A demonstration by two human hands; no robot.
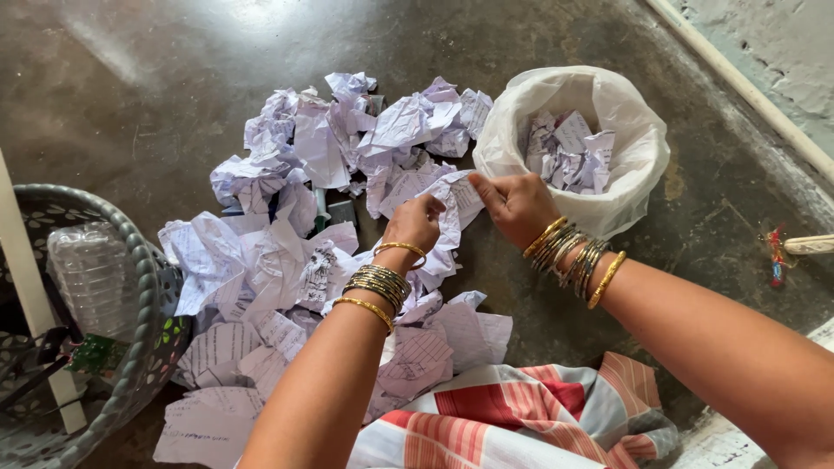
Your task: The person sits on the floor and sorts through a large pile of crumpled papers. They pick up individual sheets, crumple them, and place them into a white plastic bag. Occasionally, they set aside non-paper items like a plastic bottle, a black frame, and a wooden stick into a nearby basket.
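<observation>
Basket: grey plastic basket at far left, clear bottle inside.
Pile: crumpled papers spread over the floor.
Left hand: grip pinched on the paper sheet.
Sheet: long axis slants up-right toward the bin.
Right hand: grip pinching the sheet's upper edge.
Bin: white-lined bin just right, open floor beyond.

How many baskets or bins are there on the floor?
2: a white-lined bin holding crumpled paper, upper right beside the right hand, and a grey basket at left.
</observation>
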